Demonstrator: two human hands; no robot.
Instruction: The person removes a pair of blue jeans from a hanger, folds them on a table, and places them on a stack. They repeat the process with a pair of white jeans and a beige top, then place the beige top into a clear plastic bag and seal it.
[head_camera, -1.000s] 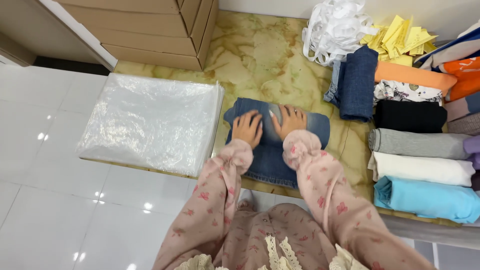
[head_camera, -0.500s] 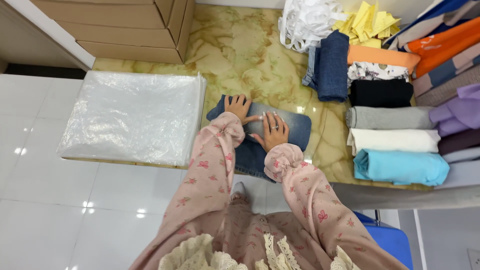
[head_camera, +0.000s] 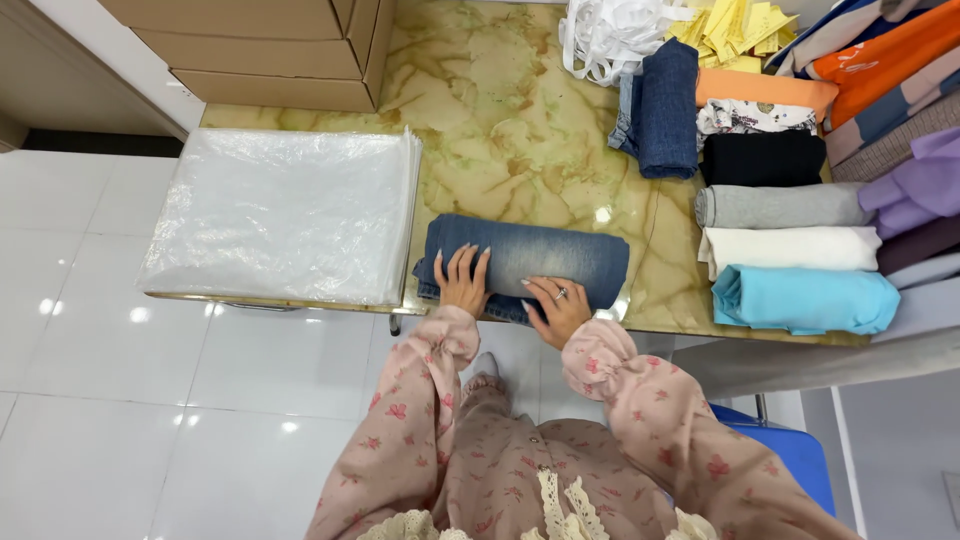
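On the marble table (head_camera: 500, 130), near its front edge, lies a folded pair of jeans (head_camera: 540, 255); all positions below are taken from the jeans.

Left of the jeans: stack of clear plastic bags (head_camera: 285, 215), its right edge just beside the denim, overhanging the table front. Behind and left: cardboard boxes (head_camera: 270, 50).

On the jeans, left part: left hand (head_camera: 463, 282), palm down, fingers spread and flat on the denim, pressing, not gripping. Nothing held.

On the jeans, front right part: right hand (head_camera: 555, 305), palm down, fingers extended and lying across the front edge of the fold; ring visible on one finger. Flat contact, whether any fingertip curls under the edge I cannot tell.

Behind and right of the jeans: darker folded denim (head_camera: 665, 110), with white tape bundle (head_camera: 610, 35) and yellow slips (head_camera: 735, 30) beyond it.

Right of the jeans, well apart: column of folded garments, grey (head_camera: 780, 207), white (head_camera: 790, 248), light blue (head_camera: 805, 298), the blue one nearest the table front.
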